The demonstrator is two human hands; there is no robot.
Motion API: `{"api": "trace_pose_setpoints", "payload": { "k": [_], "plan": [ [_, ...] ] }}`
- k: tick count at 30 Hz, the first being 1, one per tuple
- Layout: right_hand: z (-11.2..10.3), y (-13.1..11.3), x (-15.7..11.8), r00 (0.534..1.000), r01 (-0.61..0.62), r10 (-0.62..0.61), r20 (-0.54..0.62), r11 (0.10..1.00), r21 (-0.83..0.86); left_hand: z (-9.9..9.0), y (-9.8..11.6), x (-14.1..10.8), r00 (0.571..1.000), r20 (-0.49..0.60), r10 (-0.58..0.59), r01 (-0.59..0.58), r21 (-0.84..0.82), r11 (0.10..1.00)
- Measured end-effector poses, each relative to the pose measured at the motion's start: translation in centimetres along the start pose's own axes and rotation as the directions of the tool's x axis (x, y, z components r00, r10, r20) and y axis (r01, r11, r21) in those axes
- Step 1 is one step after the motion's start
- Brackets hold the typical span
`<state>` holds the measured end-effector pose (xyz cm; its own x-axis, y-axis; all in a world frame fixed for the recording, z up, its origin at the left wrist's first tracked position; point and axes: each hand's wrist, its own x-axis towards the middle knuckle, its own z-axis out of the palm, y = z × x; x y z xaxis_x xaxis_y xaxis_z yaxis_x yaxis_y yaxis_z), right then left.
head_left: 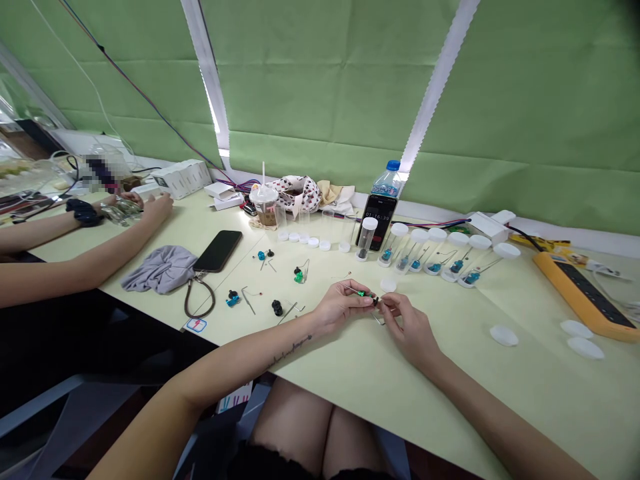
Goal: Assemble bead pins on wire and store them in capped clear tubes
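Observation:
My left hand [340,308] pinches a small green-and-black part with a thin metal rod [361,293] between thumb and fingers. At its black end, my right hand [409,328] is closed, fingertips pressed together; what they hold is too small to make out. A thin bent metal piece [379,320] shows just below the fingertips. Left of my hands lie loose sets: a black part [277,307], a blue part [233,300] with a black piece, a green part [299,275], and another blue part [261,255], with thin metal rods and bent wires beside them.
Capped clear tubes [434,253] with blue parts stand in a row behind my right hand. A phone [377,223] showing a timer leans against a bottle [387,179]. White caps [504,335] and an orange power strip [585,293] lie right. Another person's arms [100,260] are at left.

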<state>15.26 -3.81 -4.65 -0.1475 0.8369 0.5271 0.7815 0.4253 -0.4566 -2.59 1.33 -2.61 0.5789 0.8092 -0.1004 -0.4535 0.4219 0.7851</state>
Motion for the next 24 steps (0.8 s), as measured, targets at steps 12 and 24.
{"api": "trace_pose_setpoints", "payload": {
  "k": [12,24],
  "plan": [
    [-0.42,-0.17,0.05,1.000,-0.009,0.010,-0.016,0.999,0.031,0.04,-0.08,-0.04,0.999,0.042,0.003,-0.004,0.022,1.000],
    [-0.89,-1.00,0.49,0.991,0.130,-0.128,-0.046,0.991,0.038,0.01,0.03,0.10,0.999,-0.008,0.034,-0.034,0.012,0.999]
  ]
}}
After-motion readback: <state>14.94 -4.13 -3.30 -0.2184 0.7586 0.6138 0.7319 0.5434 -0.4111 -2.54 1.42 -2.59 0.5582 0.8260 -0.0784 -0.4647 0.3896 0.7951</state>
